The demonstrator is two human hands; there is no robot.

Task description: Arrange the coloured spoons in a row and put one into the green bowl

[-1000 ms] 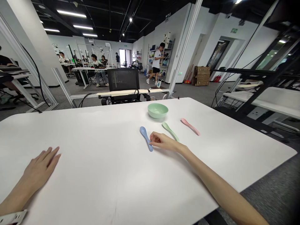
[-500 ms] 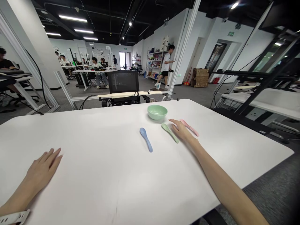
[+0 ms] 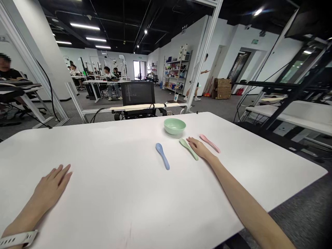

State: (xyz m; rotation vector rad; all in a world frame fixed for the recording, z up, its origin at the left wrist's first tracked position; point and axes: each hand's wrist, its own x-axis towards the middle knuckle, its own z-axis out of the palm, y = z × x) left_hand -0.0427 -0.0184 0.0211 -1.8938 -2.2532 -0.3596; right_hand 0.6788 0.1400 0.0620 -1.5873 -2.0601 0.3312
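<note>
Just a pale green spoon [image 3: 190,151] (matte-looking)

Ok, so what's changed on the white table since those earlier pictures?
The right hand has moved rightward, away from the blue plastic spoon it was touching. It now rests between the pale green spoon and the pink spoon, gripping nothing visibly. The spoons, the mint-green bowl, and the left hand, lying flat on the white table, stayed as they were.
</note>
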